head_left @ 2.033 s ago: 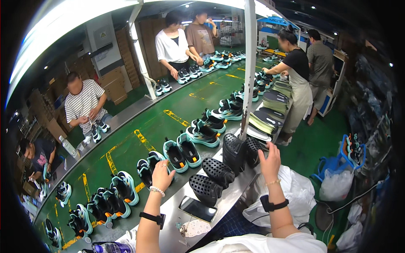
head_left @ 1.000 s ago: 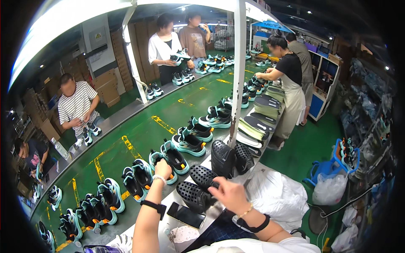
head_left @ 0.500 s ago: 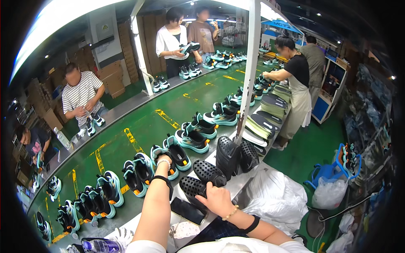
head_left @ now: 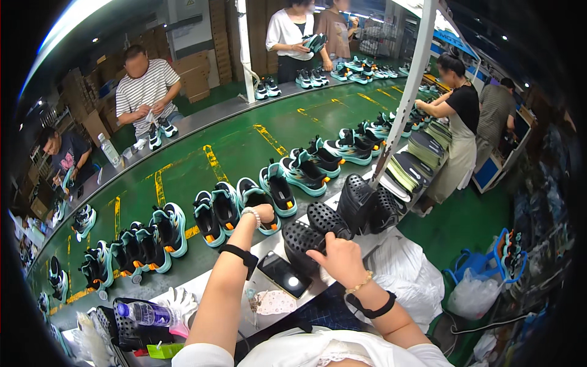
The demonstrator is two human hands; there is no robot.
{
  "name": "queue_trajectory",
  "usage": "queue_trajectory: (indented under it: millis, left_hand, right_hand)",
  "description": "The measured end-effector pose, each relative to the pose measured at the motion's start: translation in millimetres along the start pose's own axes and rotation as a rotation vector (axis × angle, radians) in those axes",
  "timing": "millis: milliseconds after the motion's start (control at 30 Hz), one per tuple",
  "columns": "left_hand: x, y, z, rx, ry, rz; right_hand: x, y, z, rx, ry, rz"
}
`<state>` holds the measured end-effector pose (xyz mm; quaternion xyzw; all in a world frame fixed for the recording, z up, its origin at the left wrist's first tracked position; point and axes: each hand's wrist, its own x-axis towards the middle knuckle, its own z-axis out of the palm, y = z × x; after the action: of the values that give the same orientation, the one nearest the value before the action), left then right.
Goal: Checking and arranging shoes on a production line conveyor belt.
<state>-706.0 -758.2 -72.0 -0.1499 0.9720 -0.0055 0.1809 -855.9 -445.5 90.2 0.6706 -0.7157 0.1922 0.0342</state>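
My left hand (head_left: 262,213) is at the opening of a black-and-teal sneaker (head_left: 249,191), with its fingers mostly hidden. That shoe stands in a row on the green belt; a matching sneaker (head_left: 279,191) is right beside it. My right hand (head_left: 341,260) is closed on the near end of a black perforated clog (head_left: 299,241), thumb laid along its side and the other fingers partly out of sight. Against it leans a second black clog (head_left: 327,217). Farther back, more black clogs (head_left: 356,205) stand by the white post (head_left: 411,92).
A dark phone (head_left: 284,273) lies on the bench near my left forearm, beside a purple-labelled bottle (head_left: 143,313) and white gloves (head_left: 180,306). White plastic sheeting (head_left: 403,272) covers the right side. Stacked insoles (head_left: 422,153) are beyond the post. Several co-workers stand along the belt.
The whole view has shifted, so things sit higher and farther right. My left hand stays at the same sneaker, drawn slightly toward me; my right hand remains at the clog.
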Motion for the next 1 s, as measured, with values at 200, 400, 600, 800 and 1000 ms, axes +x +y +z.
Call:
queue_trajectory:
  millis: [200, 400, 600, 800, 1000]
  left_hand:
    - [-54, -28, 46, -0.715, 0.396, 0.052]
    - [-54, 66, -81, -0.356, 1.117, -0.644]
    - [-92, -4, -35, -0.724, 0.872, -0.738]
    - [-75, -20, -18, -0.756, 0.742, -0.742]
    - [-81, -20, -5, -0.738, 0.85, -0.766]
  right_hand:
    - [27, -43, -44, 0.15, 0.112, -0.058]
    - [66, -7, -46, -0.018, 0.091, -0.009]
    - [145, -78, 19, -0.019, -0.243, 0.038]
    - [188, -76, 111, 0.017, -0.209, 0.187]
    - [190, -92, 172, 0.069, -0.105, 0.223]
